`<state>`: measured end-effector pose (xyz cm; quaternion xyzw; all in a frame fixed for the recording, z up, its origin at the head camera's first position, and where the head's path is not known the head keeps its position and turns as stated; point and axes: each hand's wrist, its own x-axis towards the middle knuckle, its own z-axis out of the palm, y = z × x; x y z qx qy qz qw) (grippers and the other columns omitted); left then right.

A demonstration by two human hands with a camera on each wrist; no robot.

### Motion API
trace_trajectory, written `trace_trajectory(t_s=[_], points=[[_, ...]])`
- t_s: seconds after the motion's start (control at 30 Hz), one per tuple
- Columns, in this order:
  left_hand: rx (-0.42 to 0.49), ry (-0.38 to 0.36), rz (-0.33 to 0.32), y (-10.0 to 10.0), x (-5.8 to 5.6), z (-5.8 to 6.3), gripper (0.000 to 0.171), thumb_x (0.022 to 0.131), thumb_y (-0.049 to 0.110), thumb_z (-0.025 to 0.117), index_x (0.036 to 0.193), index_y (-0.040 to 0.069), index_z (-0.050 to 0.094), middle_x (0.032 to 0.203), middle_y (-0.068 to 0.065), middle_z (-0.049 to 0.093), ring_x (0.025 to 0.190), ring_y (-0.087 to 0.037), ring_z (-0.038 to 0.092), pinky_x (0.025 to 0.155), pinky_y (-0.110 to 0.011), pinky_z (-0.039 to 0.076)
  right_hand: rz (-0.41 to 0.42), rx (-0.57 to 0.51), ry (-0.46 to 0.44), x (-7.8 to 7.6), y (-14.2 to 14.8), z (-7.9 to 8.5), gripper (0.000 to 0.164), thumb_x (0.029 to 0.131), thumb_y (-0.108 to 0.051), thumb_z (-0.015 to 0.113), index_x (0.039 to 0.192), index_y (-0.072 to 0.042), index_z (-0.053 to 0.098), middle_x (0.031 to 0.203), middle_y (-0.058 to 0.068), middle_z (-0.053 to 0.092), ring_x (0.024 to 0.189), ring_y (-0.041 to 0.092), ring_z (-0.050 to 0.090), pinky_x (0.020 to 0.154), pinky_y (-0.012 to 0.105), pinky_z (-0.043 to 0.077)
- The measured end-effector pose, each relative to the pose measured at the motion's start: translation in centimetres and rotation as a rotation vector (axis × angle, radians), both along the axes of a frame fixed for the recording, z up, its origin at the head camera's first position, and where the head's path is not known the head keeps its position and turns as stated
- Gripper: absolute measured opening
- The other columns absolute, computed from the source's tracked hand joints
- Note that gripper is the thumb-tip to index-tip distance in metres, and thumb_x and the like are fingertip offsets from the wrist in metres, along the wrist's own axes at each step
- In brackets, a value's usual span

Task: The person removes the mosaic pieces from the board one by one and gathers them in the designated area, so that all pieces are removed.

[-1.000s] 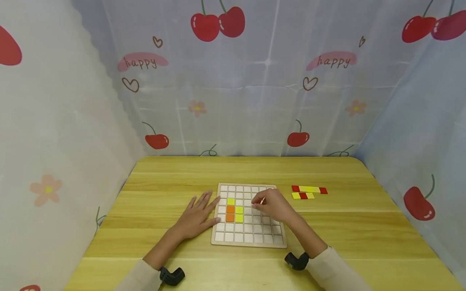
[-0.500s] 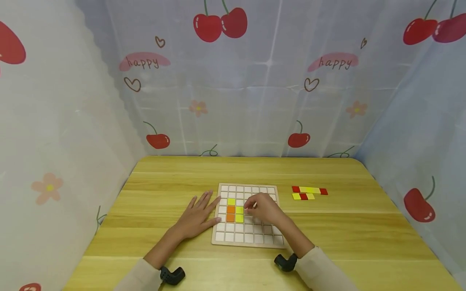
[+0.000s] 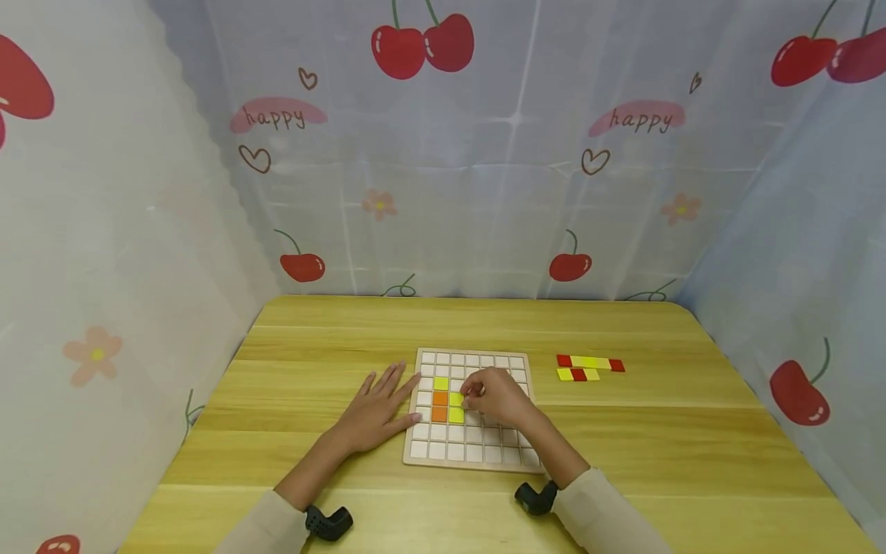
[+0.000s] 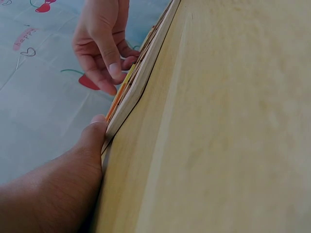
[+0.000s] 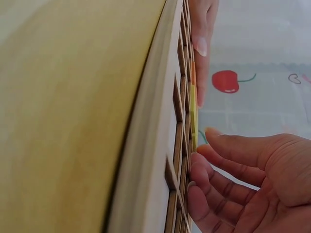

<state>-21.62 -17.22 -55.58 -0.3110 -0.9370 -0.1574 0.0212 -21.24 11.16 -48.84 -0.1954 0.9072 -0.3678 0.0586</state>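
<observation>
A white wooden grid board [image 3: 474, 465] lies on the table. Set in its left part are orange tiles [image 3: 439, 406], a yellow tile [image 3: 441, 383] above them and yellow tiles [image 3: 456, 415] beside them. My left hand [image 3: 374, 415] lies flat with fingers spread, thumb and a fingertip at the board's left edge. Over the board, my right hand [image 3: 497, 396] has bent fingers, thumb and index close together at the right side of the yellow tiles. In the right wrist view, its fingertips [image 5: 201, 165] touch or nearly touch the grid; whether they pinch a tile is unclear.
Right of the board, loose red, yellow and pale yellow tiles lie in two short rows, the longer one [image 3: 588, 362] behind the shorter [image 3: 578, 375]. Printed curtains [image 3: 443, 192] stand behind the wooden table [image 3: 332, 331] and at both sides.
My right hand has moved left over the board, from its middle columns to the yellow tiles, and come a little lower. My left hand stays in place.
</observation>
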Motion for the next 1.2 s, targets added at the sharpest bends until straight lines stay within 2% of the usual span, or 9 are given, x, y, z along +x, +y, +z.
trace_trajectory(t_s=[0.17,0.3,0.63,1.0,1.2], points=[[0.024,0.043,-0.004,0.11,-0.08,-0.07,0.075,0.104,0.060,0.043,0.164,0.020,0.024,0.168,-0.017,0.017,0.155,-0.034,0.015,0.120,-0.062,0.010,0.008,0.000,0.021,-0.10,0.03,-0.11,0.007,0.087,-0.001,0.079,0.092,-0.004,0.077,0.077,-0.002,0.065,0.071,0.013,0.055,0.061,0.029,0.046],[0.034,0.050,-0.011,0.20,-0.05,0.17,0.074,0.104,0.059,0.043,0.163,0.018,0.026,0.168,-0.018,0.018,0.154,-0.036,0.017,0.119,-0.063,0.011,0.010,0.003,0.025,-0.18,0.08,-0.19,0.006,0.087,-0.003,0.078,0.093,-0.004,0.077,0.076,-0.003,0.064,0.070,0.012,0.055,0.061,0.028,0.047],[-0.010,0.004,-0.009,0.31,0.02,0.72,0.076,0.104,0.063,0.038,0.164,0.022,0.019,0.169,-0.015,0.010,0.156,-0.032,0.010,0.121,-0.061,0.007,-0.030,-0.049,0.030,-0.31,0.16,-0.40,0.005,0.092,-0.009,0.075,0.093,-0.004,0.077,0.081,-0.002,0.068,0.066,0.010,0.059,0.060,0.028,0.051],[0.016,0.041,-0.008,0.25,0.22,0.31,0.074,0.104,0.059,0.044,0.163,0.019,0.025,0.168,-0.017,0.015,0.155,-0.034,0.014,0.120,-0.063,0.011,0.006,-0.130,0.043,-0.27,0.06,-0.42,0.006,0.090,0.001,0.074,0.087,-0.004,0.075,0.081,0.006,0.071,0.069,0.020,0.066,0.061,0.027,0.053],[0.016,0.023,-0.003,0.28,0.48,0.29,0.075,0.103,0.061,0.042,0.164,0.020,0.024,0.169,-0.016,0.014,0.155,-0.034,0.014,0.120,-0.062,0.010,0.018,-0.145,0.062,-0.13,0.13,-0.67,0.011,0.088,0.004,0.076,0.083,-0.006,0.075,0.077,0.005,0.070,0.067,0.016,0.063,0.061,0.026,0.053]])
